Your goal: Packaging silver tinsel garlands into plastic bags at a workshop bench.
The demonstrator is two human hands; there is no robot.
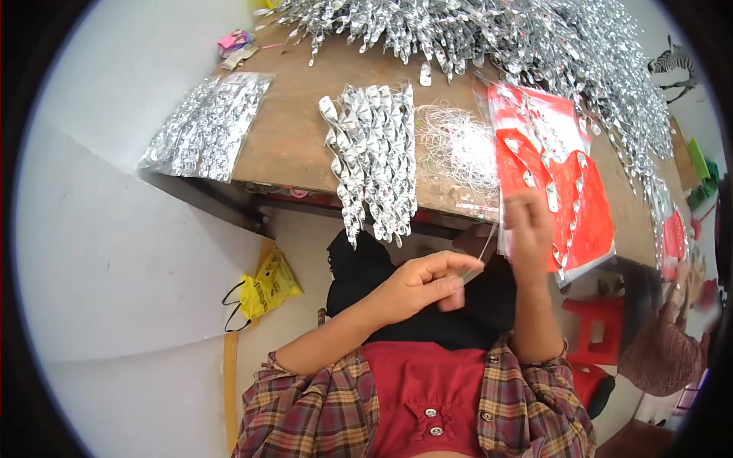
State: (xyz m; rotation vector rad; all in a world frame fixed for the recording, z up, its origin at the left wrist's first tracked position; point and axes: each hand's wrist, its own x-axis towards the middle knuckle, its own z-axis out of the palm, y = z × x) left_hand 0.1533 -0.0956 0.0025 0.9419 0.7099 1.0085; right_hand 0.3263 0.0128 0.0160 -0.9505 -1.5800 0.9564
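Note:
My left hand [427, 286] is in front of the table edge, thumb and fingers pinched on a thin pale cord [487, 246]. The cord runs up from the fingertips toward my right hand [528, 233]. That hand is raised and blurred by motion, so whether it grips the cord's other end does not show. Behind it lies a red and clear plastic packet [592, 200] with twisted silver strips on top. A tangle of white cord [462, 153] sits left of the packet. Further left, a row of twisted silver strips [374, 160] hangs over the table's front edge.
A large heap of silver twisted pieces [489, 30] covers the back and right of the table [298, 114]. A bag of silver strips [206, 126] lies at the left end. Below are a yellow bag [267, 288] and a red stool [595, 328]. Another person [668, 343] sits at the right.

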